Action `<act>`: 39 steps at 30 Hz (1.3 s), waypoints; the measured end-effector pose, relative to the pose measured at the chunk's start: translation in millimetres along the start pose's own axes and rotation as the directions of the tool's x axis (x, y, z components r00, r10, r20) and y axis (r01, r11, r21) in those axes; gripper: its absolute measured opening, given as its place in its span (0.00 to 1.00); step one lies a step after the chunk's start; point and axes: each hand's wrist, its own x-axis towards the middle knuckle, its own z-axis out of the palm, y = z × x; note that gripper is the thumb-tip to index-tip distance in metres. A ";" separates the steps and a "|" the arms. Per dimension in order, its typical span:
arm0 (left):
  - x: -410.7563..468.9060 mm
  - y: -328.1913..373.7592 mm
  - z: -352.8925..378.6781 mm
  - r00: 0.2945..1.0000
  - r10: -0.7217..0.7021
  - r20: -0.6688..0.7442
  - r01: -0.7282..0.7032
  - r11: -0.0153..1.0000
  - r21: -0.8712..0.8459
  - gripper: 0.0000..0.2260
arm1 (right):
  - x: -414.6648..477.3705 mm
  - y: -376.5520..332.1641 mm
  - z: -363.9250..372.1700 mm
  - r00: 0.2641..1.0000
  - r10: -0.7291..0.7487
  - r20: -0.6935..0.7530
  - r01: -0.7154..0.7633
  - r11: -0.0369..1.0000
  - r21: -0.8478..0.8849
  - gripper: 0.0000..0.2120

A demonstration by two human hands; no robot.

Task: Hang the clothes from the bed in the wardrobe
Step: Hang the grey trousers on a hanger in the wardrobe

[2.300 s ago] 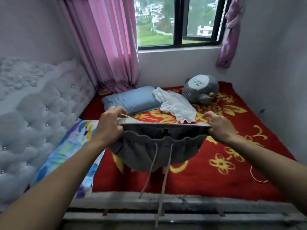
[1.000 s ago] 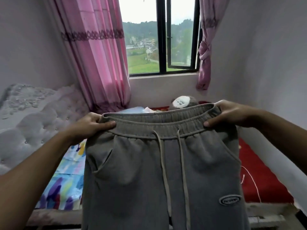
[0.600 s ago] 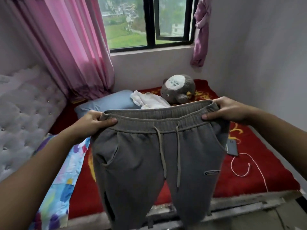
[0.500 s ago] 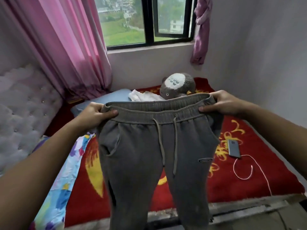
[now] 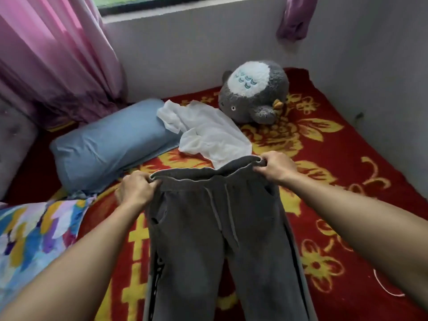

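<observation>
Bed with red, yellow-flowered blanket (image 5: 335,228) fills the view, no wardrobe in sight. Grey drawstring sweatpants (image 5: 220,239) are held up by the waistband over the bed's near edge, legs dangling. Light blue pillow (image 5: 108,144) lies toward the far left corner, grey-and-white plush toy (image 5: 254,91) at the far edge, crumpled white garment (image 5: 208,133) between them. Left hand (image 5: 135,189) and right hand (image 5: 275,166) each clench a waistband end. Looks early: nothing hung, white garment untouched.

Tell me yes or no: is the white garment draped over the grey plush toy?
No, the white garment lies on the red blanket with one corner on the blue pillow, beside the plush toy.
</observation>
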 end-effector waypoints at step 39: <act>136.4 47.2 245.3 0.589 0.743 0.317 -0.807 0.565 0.173 0.09 | -105.3 53.0 259.1 0.927 -0.061 0.370 -0.107 0.902 0.417 0.20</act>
